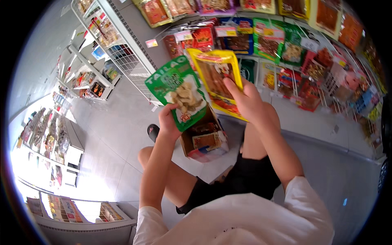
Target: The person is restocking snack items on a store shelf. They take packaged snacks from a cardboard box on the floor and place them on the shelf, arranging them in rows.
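Note:
My left hand (pixel 168 122) grips the lower edge of a green snack pouch (pixel 179 92) with pale food pictured on its front. In my right hand (pixel 244 100) is a yellow-edged snack pack (pixel 216 73) with brown strips showing; my thumb lies across its front. The two packs are side by side, slightly tilted, above an open cardboard box (pixel 210 152). Inside that box lie several packs, one of them a brown pack (pixel 206 141). The pouches hide part of the box's far side.
A shelf rack with hanging snack packs (pixel 267 38) curves across the far side and right. White wire shelving (pixel 126 55) stands to the left of it. More display shelves (pixel 53 143) line the far left. My bent knees flank the box on the tiled floor (pixel 106 139).

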A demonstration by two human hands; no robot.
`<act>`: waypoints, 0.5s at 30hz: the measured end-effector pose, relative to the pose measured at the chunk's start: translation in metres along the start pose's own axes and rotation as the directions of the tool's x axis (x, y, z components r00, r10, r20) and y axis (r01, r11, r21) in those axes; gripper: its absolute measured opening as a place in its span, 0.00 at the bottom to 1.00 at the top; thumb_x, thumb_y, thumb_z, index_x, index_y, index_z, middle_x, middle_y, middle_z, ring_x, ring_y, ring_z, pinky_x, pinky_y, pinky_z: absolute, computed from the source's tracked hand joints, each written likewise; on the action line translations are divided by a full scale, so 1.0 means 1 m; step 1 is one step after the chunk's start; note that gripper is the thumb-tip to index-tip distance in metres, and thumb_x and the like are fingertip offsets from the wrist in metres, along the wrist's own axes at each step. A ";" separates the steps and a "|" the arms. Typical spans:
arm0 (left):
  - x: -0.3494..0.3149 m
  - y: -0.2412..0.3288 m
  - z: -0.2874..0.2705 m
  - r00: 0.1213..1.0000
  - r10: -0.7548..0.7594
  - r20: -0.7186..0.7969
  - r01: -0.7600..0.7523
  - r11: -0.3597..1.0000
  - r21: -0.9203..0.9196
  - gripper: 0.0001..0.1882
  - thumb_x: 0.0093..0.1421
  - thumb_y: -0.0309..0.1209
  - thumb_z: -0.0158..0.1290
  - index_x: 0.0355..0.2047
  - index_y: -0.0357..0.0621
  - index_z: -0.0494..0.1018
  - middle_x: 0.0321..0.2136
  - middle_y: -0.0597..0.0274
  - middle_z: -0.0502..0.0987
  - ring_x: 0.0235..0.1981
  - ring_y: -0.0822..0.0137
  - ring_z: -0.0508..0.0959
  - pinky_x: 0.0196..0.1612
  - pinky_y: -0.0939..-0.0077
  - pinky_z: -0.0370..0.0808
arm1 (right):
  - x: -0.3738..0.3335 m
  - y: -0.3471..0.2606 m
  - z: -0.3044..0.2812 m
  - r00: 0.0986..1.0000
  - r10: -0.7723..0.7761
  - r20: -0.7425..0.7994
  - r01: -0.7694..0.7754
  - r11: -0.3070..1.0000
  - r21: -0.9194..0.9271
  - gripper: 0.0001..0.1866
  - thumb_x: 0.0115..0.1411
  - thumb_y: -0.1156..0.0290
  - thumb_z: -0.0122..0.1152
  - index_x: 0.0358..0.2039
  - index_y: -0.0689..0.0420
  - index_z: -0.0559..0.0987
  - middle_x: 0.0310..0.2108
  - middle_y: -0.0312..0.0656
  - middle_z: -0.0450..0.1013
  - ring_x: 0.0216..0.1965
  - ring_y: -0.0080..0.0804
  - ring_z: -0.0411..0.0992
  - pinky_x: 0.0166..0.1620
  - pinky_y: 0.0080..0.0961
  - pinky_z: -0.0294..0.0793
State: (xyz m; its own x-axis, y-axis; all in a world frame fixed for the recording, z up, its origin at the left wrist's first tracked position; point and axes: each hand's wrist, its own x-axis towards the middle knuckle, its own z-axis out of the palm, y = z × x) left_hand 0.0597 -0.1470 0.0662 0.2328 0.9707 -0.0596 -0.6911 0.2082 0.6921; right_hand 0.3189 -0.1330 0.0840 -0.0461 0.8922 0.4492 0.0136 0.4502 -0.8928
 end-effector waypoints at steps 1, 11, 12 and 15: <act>0.009 0.003 0.002 1.000 -0.004 -0.014 0.003 0.999 -0.041 0.26 0.64 0.32 0.48 0.62 0.37 0.66 0.58 0.48 0.73 0.56 0.48 0.76 0.62 0.47 0.72 | 0.007 0.001 0.000 1.000 0.004 -0.018 -0.005 0.996 -0.085 0.23 0.71 0.51 0.55 0.52 0.58 0.78 0.30 0.43 0.78 0.30 0.31 0.74 0.37 0.28 0.72; 0.106 -0.001 -0.080 0.968 0.174 -0.180 -0.086 0.906 0.413 0.22 0.69 0.39 0.55 0.58 0.40 0.70 0.50 0.60 0.78 0.48 0.64 0.80 0.51 0.65 0.79 | 0.109 0.041 0.053 0.943 0.292 0.162 -0.125 0.758 -0.640 0.23 0.71 0.50 0.51 0.51 0.56 0.80 0.28 0.52 0.78 0.31 0.50 0.77 0.35 0.35 0.73; 0.113 -0.002 -0.079 0.969 0.154 -0.192 -0.065 0.913 0.403 0.22 0.69 0.39 0.56 0.57 0.40 0.70 0.50 0.60 0.78 0.48 0.65 0.80 0.51 0.66 0.79 | 0.118 0.069 0.055 0.956 0.238 0.173 -0.086 0.789 -0.608 0.22 0.71 0.50 0.52 0.50 0.55 0.80 0.24 0.52 0.75 0.28 0.46 0.76 0.35 0.33 0.73; 0.109 -0.008 -0.084 0.941 0.129 -0.313 -0.038 0.958 0.283 0.22 0.69 0.39 0.56 0.56 0.39 0.71 0.49 0.60 0.79 0.48 0.66 0.80 0.50 0.67 0.79 | 0.128 0.126 0.065 0.947 0.225 0.228 -0.134 0.924 -0.357 0.22 0.71 0.51 0.54 0.49 0.58 0.80 0.26 0.45 0.77 0.28 0.33 0.74 0.37 0.29 0.72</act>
State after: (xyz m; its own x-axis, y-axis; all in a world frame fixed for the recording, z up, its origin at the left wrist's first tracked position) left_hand 0.0330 -0.0330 -0.0057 -0.0844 0.9778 -0.1915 -0.4771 0.1291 0.8693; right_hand 0.2500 0.0355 0.0264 -0.2681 0.9386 0.2170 0.3752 0.3092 -0.8738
